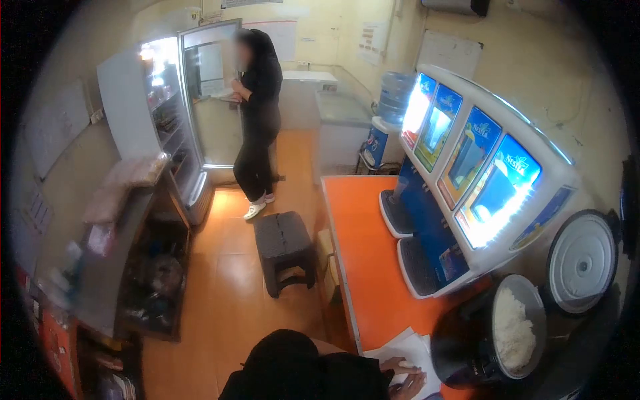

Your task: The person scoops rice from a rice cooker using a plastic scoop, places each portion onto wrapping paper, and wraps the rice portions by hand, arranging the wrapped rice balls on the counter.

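Note:
At the lower right, both hands are close together over white paper sheets (390, 350) on the orange counter (370, 267). My left hand (399, 365) is the farther one, its fingers curled round a small pale thing that I cannot make out. Just below it, my right hand (411, 385) has its fingers bent over the paper, and what they hold is hidden. Right of the hands stands a black rice cooker (467, 343), tilted in view, with white rice (515, 330) inside. Its round grey lid (582, 261) is raised behind it.
A drink dispenser (493, 187) stands on the counter. Beyond it is a water cooler (381, 143). A grey stool (285, 243) stands on the floor. At the back, a person in black (260, 100) stands by an open fridge (167, 113). A cluttered shelf unit (157, 273) lines the left.

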Available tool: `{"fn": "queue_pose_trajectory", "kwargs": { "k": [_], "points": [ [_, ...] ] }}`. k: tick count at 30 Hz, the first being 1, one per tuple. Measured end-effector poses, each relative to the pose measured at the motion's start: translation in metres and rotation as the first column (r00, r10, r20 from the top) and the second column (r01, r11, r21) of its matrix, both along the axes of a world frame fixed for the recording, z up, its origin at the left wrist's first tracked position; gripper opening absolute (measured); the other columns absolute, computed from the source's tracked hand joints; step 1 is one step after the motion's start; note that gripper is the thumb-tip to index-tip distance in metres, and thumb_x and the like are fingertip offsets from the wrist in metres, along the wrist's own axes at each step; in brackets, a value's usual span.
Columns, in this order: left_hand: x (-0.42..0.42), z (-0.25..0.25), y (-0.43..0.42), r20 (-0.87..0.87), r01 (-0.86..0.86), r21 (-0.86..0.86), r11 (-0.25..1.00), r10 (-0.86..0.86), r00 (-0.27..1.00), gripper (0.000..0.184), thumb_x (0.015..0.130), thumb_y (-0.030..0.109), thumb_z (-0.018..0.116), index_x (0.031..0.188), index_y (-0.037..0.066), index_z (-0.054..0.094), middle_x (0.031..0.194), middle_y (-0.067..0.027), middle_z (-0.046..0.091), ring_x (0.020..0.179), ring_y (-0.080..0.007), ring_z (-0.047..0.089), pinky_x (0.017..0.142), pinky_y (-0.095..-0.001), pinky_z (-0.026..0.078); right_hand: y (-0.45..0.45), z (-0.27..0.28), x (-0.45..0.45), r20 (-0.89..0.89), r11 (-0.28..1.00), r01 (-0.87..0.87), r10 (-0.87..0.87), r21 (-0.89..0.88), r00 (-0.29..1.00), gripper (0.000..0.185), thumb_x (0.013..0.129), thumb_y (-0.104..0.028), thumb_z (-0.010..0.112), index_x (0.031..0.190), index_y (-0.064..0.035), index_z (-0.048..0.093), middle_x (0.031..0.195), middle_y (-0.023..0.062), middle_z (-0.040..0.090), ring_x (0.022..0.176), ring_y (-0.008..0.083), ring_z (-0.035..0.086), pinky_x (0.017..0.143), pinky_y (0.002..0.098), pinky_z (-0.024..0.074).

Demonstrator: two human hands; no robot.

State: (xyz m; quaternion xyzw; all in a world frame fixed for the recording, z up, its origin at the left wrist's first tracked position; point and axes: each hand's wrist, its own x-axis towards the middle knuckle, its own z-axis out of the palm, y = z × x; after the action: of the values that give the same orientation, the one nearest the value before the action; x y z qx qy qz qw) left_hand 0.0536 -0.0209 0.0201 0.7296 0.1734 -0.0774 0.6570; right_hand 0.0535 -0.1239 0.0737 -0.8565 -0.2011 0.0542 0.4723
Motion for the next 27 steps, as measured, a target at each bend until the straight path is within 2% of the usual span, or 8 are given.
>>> {"fn": "queue_pose_trajectory", "kwargs": {
  "k": [2,3,6,8,11,21,25,27],
  "points": [
    [0.004,-0.008,0.002,-0.059,0.029,-0.051,0.998,-0.032,0.998,0.065,0.090,0.063,0.047,0.135,0.017,0.052,0.140,-0.0134,0.049,0.120,-0.0287,0.053,0.108,-0.0352,0.035,0.001,-0.001,0.000,-0.031,0.999,-0.009,0.010,0.040,0.999,0.037,0.090,-0.028,0.056,0.113,0.0010,0.058,0.100,0.0172,0.066,0.093,0.0307,0.062,0.079,0.0391,0.0520],
    [-0.009,0.035,0.013,-0.144,-0.035,-0.081,0.996,0.023,0.989,0.062,0.092,0.060,0.044,0.136,0.018,0.051,0.141,-0.0137,0.048,0.121,-0.0291,0.053,0.108,-0.0354,0.035,0.002,-0.003,-0.001,-0.042,0.998,-0.012,0.014,0.059,0.999,0.037,0.090,-0.028,0.056,0.113,0.0011,0.058,0.101,0.0173,0.066,0.093,0.0306,0.062,0.079,0.0389,0.0519],
    [-0.022,0.061,0.021,0.033,-0.245,-0.398,0.884,0.281,0.959,0.058,0.082,0.052,0.064,0.120,0.008,0.060,0.117,-0.0156,0.061,0.112,-0.0299,0.058,0.097,-0.0351,0.042,0.008,-0.006,-0.003,-0.073,0.994,-0.016,0.024,0.105,0.997,0.038,0.091,-0.028,0.055,0.115,0.0014,0.057,0.102,0.0173,0.065,0.094,0.0302,0.062,0.080,0.0384,0.0516],
    [-0.017,0.024,0.020,0.359,-0.305,-0.344,0.888,0.425,0.831,0.055,0.077,0.044,0.074,0.112,0.003,0.064,0.104,-0.0155,0.067,0.106,-0.0298,0.060,0.090,-0.0342,0.046,0.012,-0.008,-0.006,-0.092,0.992,-0.026,0.038,0.127,0.995,0.039,0.092,-0.028,0.054,0.117,0.0016,0.056,0.102,0.0173,0.065,0.094,0.0299,0.062,0.080,0.0380,0.0515],
    [0.002,-0.026,0.025,0.719,-0.431,0.071,0.899,0.253,0.647,0.045,0.083,0.031,0.069,0.117,0.003,0.059,0.107,-0.0132,0.063,0.103,-0.0289,0.059,0.091,-0.0335,0.045,0.019,-0.008,-0.007,-0.113,0.986,-0.033,0.052,0.162,0.992,0.040,0.093,-0.028,0.054,0.119,0.0020,0.056,0.103,0.0174,0.065,0.095,0.0296,0.061,0.081,0.0375,0.0512],
    [-0.024,-0.001,0.029,0.471,-0.210,0.011,0.978,0.180,0.864,0.041,0.086,0.028,0.066,0.118,0.004,0.059,0.112,-0.0133,0.059,0.108,-0.0285,0.054,0.094,-0.0348,0.042,0.033,-0.016,-0.024,-0.193,0.951,-0.015,0.078,0.309,0.978,0.044,0.095,-0.029,0.050,0.126,0.0030,0.053,0.107,0.0175,0.064,0.097,0.0283,0.060,0.083,0.0358,0.0504],
    [-0.027,0.002,0.024,0.425,-0.147,-0.013,0.989,0.139,0.894,0.040,0.086,0.027,0.065,0.118,0.004,0.058,0.115,-0.0134,0.058,0.110,-0.0283,0.052,0.096,-0.0353,0.040,0.049,0.035,-0.040,-0.117,0.864,0.125,-0.077,0.489,0.990,0.031,0.087,-0.012,0.065,0.112,0.0047,0.060,0.097,0.0156,0.066,0.092,0.0301,0.067,0.076,0.0412,0.0555],
    [-0.027,0.006,0.021,0.386,-0.098,-0.026,0.995,0.101,0.917,0.039,0.087,0.026,0.065,0.118,0.004,0.058,0.116,-0.0134,0.057,0.111,-0.0282,0.051,0.097,-0.0355,0.039,0.051,0.057,-0.045,-0.395,0.783,0.248,-0.003,0.571,0.919,0.049,0.081,-0.018,0.071,0.122,-0.0011,0.053,0.113,0.0156,0.061,0.107,0.0313,0.059,0.087,0.0494,0.0496]
  ]
}}
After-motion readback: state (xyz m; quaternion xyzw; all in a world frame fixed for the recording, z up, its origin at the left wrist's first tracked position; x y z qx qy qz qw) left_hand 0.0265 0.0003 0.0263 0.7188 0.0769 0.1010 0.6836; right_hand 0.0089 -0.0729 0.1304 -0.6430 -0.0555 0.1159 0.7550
